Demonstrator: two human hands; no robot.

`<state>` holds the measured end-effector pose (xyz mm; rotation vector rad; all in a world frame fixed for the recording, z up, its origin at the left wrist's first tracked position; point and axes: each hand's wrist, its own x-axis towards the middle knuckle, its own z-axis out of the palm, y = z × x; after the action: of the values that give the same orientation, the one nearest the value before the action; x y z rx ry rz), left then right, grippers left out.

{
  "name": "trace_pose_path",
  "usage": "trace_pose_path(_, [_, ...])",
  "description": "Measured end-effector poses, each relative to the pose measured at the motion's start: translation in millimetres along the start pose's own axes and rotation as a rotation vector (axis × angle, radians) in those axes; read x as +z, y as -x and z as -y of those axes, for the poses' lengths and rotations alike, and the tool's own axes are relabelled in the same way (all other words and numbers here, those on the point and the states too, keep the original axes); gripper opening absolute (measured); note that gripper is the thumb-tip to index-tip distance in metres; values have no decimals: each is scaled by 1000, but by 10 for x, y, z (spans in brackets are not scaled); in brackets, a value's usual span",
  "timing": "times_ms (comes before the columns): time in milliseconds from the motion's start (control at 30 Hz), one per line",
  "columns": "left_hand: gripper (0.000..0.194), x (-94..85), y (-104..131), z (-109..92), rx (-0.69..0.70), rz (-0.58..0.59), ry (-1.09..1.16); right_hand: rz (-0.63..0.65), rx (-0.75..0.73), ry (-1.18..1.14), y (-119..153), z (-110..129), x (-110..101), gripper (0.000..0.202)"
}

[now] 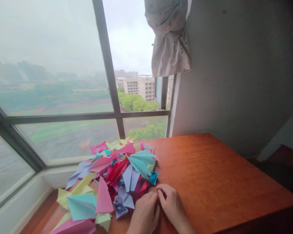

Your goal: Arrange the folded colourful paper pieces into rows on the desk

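Side by side at the front of the wooden table are my left hand (146, 211) and my right hand (170, 202), their fingertips meeting. Both have curled fingers, and anything between them is too hidden to make out. Just left of and beyond them lies a heap of folded papers in pink, red, blue, purple and yellow. A red folded paper (144, 188) and a purple one (131, 177) are close to my left hand. Farther left rest a light blue folded paper (81, 206) and a pink one (104, 196).
The brown table (210, 175) extends to the right, its far edge near a grey wall (224, 81). Behind the paper heap stands a window with a dark frame (104, 55). A knotted curtain (171, 48) hangs at the upper middle.
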<state>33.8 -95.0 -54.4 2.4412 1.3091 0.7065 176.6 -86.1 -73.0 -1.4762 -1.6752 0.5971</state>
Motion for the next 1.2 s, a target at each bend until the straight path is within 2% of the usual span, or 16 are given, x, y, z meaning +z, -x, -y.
trace_pose_path(433, [27,-7,-2,12,16,-12,59,-6,-9,-17,10,41,-22,28])
trace_pose_path(800, [21,-31,6,-6,-28,-31,61,7,16,41,-19,91,-34,28])
trace_pose_path(1200, [21,-33,9,-7,-42,-1,101,9,27,62,-21,34,4,29])
